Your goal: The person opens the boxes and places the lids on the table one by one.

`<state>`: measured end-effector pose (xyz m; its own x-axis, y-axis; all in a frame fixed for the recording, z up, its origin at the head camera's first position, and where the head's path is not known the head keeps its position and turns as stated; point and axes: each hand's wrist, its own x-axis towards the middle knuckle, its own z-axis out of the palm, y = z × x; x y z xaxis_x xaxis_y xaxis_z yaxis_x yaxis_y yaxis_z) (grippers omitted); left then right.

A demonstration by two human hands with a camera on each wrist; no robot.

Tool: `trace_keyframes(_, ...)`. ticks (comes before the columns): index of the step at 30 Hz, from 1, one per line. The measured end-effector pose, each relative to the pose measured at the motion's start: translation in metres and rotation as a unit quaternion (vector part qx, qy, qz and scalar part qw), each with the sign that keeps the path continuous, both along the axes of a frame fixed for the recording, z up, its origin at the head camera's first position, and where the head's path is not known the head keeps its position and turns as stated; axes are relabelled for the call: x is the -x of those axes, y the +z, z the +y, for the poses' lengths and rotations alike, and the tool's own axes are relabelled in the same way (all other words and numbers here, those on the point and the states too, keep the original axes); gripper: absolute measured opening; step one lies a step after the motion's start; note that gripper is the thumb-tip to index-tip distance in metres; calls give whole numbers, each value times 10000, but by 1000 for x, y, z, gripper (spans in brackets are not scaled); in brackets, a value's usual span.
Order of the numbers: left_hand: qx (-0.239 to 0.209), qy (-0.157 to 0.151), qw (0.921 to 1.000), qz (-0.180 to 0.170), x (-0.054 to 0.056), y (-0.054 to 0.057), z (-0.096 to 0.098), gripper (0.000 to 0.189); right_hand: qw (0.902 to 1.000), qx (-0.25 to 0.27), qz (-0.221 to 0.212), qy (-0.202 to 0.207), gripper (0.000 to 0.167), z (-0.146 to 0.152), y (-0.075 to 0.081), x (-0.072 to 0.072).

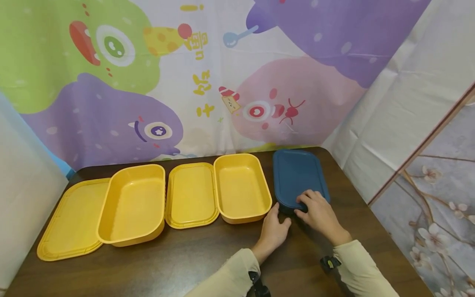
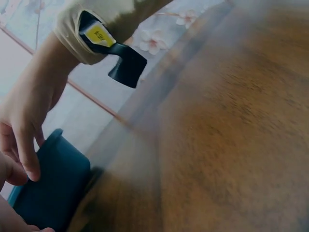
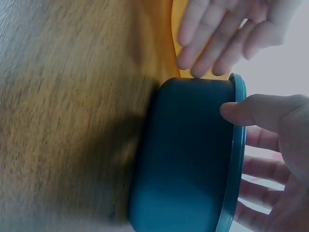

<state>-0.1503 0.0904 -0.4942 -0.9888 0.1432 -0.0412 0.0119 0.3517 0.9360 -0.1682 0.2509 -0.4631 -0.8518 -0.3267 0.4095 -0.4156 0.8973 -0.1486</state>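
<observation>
A dark blue rectangular food container (image 1: 300,177) stands at the right end of the table with its blue lid on. My right hand (image 1: 320,216) grips its front edge: in the right wrist view the thumb (image 3: 241,111) presses on the front wall just under the rim, while the other fingers lie over the lid. Beside the front left corner is my left hand (image 1: 274,231), fingers extended and thumb apart, holding nothing. Whether its fingertips touch the blue wall I cannot tell. Left of the blue container sits a smaller yellow container (image 1: 245,220), uncovered.
A small yellow lid (image 1: 192,196) lies left of that container. Farther left come a larger open yellow container (image 1: 135,239) and a large yellow lid (image 1: 74,222). All rest on a dark wooden table (image 1: 178,264), with a cartoon-printed cloth (image 1: 208,136) hanging behind.
</observation>
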Motion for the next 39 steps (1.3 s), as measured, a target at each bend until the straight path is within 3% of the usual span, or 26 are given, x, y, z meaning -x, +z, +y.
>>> trace_keyframes(21, 16, 115, 9999, -77, -1, -11, 3, 72, 9995, -248, -61, 165, 24, -2, 3, -8)
trace_keyframes(31, -107, 449, 9988, 145, -2, -12, 6, 73, 9996, -249, -91, 138, 24, -5, 6, -13)
trace_keyframes(39, -57, 531, 9985, 152, -4, -12, 8, 72, 9995, -199, -121, 204, 25, -5, 7, -17)
